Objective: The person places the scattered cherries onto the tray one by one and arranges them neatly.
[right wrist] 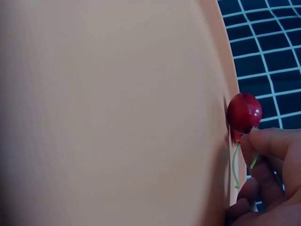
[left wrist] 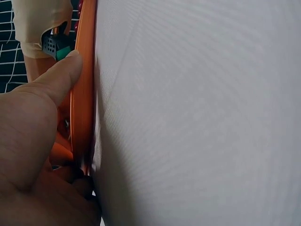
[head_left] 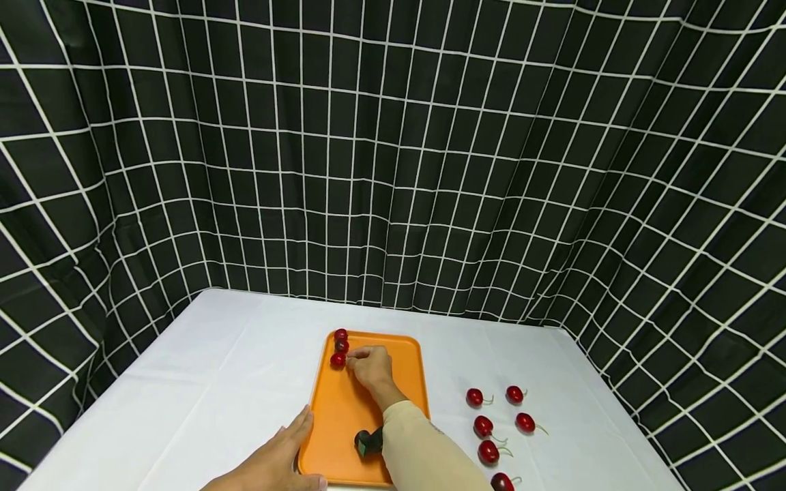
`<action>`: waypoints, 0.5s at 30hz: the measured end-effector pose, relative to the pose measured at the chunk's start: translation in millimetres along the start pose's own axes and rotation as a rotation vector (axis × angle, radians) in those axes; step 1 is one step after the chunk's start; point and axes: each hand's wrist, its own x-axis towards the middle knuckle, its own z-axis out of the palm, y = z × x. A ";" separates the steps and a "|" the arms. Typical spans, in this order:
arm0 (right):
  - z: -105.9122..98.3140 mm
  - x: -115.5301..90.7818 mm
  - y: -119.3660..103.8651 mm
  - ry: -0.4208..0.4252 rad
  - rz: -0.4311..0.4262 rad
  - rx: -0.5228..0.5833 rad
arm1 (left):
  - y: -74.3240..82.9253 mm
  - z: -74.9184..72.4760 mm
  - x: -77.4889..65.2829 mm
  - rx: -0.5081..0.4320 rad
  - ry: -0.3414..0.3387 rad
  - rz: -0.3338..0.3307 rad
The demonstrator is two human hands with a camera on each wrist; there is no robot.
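An orange tray (head_left: 334, 423) lies on the white table. Along its left edge my left hand (head_left: 279, 453) grips the rim, with the thumb (left wrist: 70, 70) on the tray's edge and the other fingers curled at its side. Three red cherries (head_left: 341, 335) sit in a line at the tray's far left corner. Over the tray reaches my right hand (head_left: 371, 368), its thumb and forefinger pinching the nearest cherry (right wrist: 244, 113) by the stem end. Another green stem (right wrist: 234, 169) hangs beside the fingertips, and the cherry behind is mostly hidden.
Several stemmed cherries (head_left: 484, 426) are scattered on the white table (head_left: 245, 354) to the tray's right. A black wrist camera (head_left: 367, 443) shows under the right sleeve (head_left: 424, 443). A black curtain with a white grid (head_left: 393, 170) surrounds the table's back and sides.
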 end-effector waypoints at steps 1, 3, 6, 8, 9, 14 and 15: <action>0.5 -0.2 0.3 0.003 -0.004 -0.011 | 0.0 0.5 0.2 0.000 -0.002 -0.006; 1.1 -1.2 0.9 0.004 0.001 -0.021 | -0.1 1.7 0.4 0.009 -0.005 -0.016; 1.5 -2.3 2.1 0.002 0.006 -0.025 | -0.1 3.6 0.3 0.026 -0.006 -0.025; 1.3 -2.8 2.8 0.000 0.011 -0.030 | 0.0 4.3 -0.1 0.039 -0.004 -0.026; 1.1 -2.7 3.0 -0.003 0.011 -0.030 | -0.1 4.4 -0.2 0.042 -0.002 -0.025; 0.4 -0.8 3.8 -0.002 -0.025 -0.038 | 0.2 2.7 0.6 0.048 0.012 -0.015; 0.5 -0.4 3.6 -0.004 -0.030 -0.035 | 0.4 2.4 0.9 0.046 0.013 -0.013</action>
